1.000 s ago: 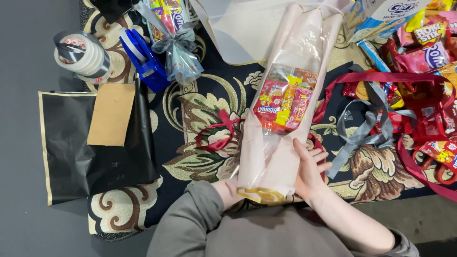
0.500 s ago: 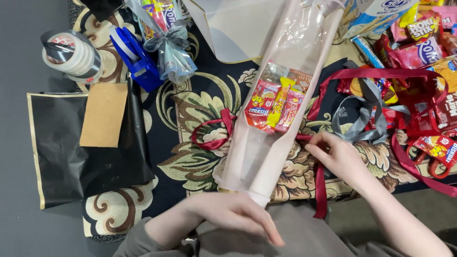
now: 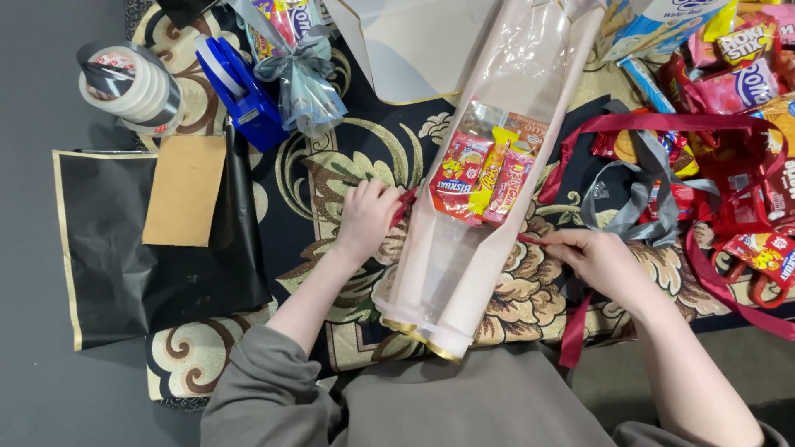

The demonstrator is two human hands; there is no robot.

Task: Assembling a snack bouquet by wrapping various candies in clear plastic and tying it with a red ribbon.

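Ribbon [image 3: 571,331], dark red, runs under the wrap [image 3: 464,248], a long pink-and-clear cone holding snack packs [image 3: 484,178]. In the head view my left hand [image 3: 364,217] pinches one ribbon end at the wrap's left edge, fingers closed on it; my right hand [image 3: 598,258] grips the other end at the wrap's right edge. I'd judge even tension on both ends keeps the wrap gathered. Left of the wrap lie a tape dispenser [image 3: 244,95], tape rolls [image 3: 124,83] and black paper [image 3: 108,248]; right of it, loose ribbons [image 3: 654,178] and snacks [image 3: 745,74] could snag.
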